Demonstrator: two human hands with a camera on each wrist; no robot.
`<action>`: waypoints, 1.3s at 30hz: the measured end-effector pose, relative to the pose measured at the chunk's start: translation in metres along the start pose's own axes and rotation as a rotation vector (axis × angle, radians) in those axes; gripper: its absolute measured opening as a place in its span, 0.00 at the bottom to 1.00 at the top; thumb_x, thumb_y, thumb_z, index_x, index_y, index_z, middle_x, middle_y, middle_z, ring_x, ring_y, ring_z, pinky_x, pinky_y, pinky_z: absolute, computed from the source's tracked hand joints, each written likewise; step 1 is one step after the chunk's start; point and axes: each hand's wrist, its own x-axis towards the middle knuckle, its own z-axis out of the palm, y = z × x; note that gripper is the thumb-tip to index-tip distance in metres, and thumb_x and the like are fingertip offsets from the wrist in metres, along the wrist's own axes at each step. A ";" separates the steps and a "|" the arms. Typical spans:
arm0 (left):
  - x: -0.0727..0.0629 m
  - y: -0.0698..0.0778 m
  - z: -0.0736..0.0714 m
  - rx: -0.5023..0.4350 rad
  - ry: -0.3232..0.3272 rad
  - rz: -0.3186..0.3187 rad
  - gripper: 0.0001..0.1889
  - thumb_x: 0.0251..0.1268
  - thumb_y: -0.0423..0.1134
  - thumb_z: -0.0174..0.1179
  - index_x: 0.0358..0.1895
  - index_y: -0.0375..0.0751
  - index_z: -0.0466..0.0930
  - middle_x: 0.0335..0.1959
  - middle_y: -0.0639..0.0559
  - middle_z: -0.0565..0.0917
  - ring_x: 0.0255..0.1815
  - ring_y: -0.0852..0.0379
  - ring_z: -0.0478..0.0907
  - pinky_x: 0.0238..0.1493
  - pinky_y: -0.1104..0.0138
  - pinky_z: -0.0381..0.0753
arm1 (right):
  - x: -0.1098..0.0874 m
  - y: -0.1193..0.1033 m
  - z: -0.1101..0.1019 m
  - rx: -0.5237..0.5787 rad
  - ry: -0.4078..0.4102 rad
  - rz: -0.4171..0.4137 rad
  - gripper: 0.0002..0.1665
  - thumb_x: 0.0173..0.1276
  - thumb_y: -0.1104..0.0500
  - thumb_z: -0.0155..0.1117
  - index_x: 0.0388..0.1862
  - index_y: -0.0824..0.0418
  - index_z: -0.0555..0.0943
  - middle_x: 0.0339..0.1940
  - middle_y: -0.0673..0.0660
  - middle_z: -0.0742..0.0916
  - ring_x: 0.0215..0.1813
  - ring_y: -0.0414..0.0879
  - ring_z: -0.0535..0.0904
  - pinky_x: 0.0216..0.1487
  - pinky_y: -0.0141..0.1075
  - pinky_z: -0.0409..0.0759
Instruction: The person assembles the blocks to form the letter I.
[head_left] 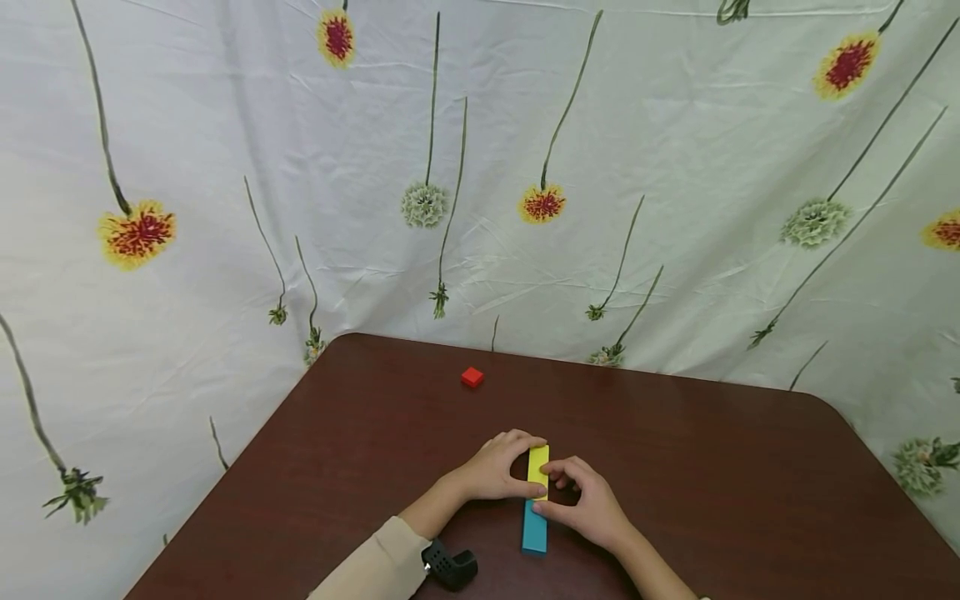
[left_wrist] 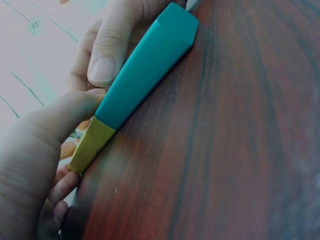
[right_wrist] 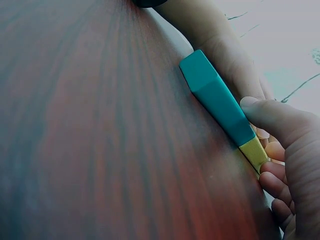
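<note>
A yellow rectangular block [head_left: 537, 463] and a blue one [head_left: 535, 532] lie end to end in a line on the table, the yellow farther from me. My left hand [head_left: 498, 468] holds the yellow block from the left, thumb by the seam and fingers at its far end. From the right, my right hand [head_left: 588, 506] has curled fingers against the yellow block's side, while its thumb touches the blue block near the seam. Both wrist views show the blue block [left_wrist: 147, 67] large in front, with the yellow block [right_wrist: 254, 152] partly covered by fingers.
A small red block [head_left: 472, 377] lies near the back edge of the dark brown table [head_left: 337, 450]. Behind the table hangs a white cloth [head_left: 495, 150] printed with flowers. A black band [head_left: 450, 567] is on the left wrist.
</note>
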 end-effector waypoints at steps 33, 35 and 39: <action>-0.001 0.001 0.000 -0.002 0.005 -0.007 0.37 0.61 0.59 0.63 0.72 0.48 0.66 0.64 0.51 0.69 0.64 0.52 0.64 0.64 0.50 0.62 | 0.000 -0.001 -0.001 0.004 -0.025 0.043 0.24 0.57 0.51 0.77 0.50 0.56 0.81 0.44 0.47 0.80 0.44 0.46 0.75 0.46 0.37 0.76; -0.001 0.001 0.000 -0.001 0.006 -0.006 0.38 0.61 0.59 0.63 0.72 0.48 0.66 0.64 0.51 0.69 0.64 0.52 0.64 0.64 0.50 0.62 | -0.001 0.000 0.000 0.004 -0.023 0.046 0.24 0.56 0.51 0.77 0.50 0.56 0.81 0.44 0.47 0.80 0.45 0.46 0.76 0.46 0.37 0.76; -0.001 0.001 -0.001 0.002 0.005 -0.006 0.37 0.61 0.59 0.63 0.71 0.48 0.67 0.64 0.51 0.69 0.64 0.52 0.64 0.63 0.50 0.63 | -0.001 0.000 0.000 0.008 -0.017 0.038 0.24 0.56 0.53 0.77 0.50 0.56 0.81 0.44 0.47 0.80 0.44 0.47 0.76 0.46 0.37 0.76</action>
